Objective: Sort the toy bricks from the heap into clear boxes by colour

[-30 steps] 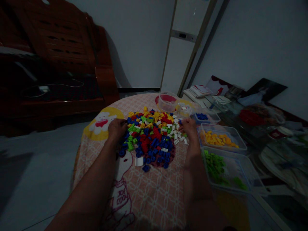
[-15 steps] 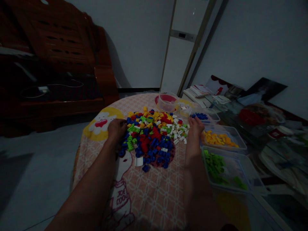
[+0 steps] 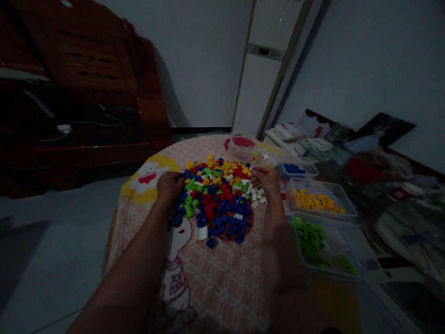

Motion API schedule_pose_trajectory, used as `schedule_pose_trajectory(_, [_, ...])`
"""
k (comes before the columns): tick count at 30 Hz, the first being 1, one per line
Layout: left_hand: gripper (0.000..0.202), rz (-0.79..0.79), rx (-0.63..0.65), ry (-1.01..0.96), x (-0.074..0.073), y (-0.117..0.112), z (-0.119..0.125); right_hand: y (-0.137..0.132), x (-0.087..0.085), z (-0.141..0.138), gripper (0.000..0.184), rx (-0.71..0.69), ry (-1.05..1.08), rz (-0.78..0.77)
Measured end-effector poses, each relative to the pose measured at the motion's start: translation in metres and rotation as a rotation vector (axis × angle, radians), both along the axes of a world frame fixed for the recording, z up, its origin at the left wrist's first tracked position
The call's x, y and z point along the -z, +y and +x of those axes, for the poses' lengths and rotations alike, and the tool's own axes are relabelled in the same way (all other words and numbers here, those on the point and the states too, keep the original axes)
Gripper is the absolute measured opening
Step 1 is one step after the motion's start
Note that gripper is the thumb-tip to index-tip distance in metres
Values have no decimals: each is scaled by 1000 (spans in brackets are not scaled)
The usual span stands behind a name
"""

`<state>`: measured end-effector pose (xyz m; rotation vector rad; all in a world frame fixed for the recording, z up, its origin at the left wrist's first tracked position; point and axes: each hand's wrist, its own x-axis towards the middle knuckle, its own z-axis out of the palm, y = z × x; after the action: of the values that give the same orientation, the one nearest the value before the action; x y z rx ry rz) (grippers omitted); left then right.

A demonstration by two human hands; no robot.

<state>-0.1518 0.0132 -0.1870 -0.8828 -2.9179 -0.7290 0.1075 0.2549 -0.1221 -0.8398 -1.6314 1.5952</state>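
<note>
A heap of small plastic bricks (image 3: 218, 197) in blue, red, yellow, green and white lies on a round table with a patterned pink cloth (image 3: 215, 278). My left hand (image 3: 169, 185) rests curled at the heap's left edge, fingers closed among the bricks; what it holds is hidden. My right hand (image 3: 266, 180) sits at the heap's right edge over the white bricks, fingers pinched together on something I cannot make out.
Clear tubs stand along the right: green bricks (image 3: 318, 241), yellow bricks (image 3: 318, 200), blue bricks (image 3: 295, 168). A round clear tub (image 3: 242, 146) sits behind the heap. A dark wooden bench (image 3: 69, 93) stands at left, cluttered papers and objects at right.
My right hand reached out toward the blue-brick tub with fingers spread, then came back left to the heap's right edge and pinched shut. The left hand stayed put.
</note>
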Motion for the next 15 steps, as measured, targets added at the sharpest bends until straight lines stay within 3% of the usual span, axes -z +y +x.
schedule_pose_trajectory(5, [49,-16,1,-15,-2,0,1,-42,-7,-18,39,-621,-381,137])
schedule_pose_trajectory(7, [49,-5,3,-14,-3,0,2,-52,-7,-22,47,-746,-512,184])
schedule_pose_trajectory(11, [48,11,-2,-27,-4,0,5,-49,-6,-19,49,-671,-563,258])
schedule_pose_trajectory(15, [48,24,-7,-26,-4,0,5,-29,-4,-5,57,-525,-498,209])
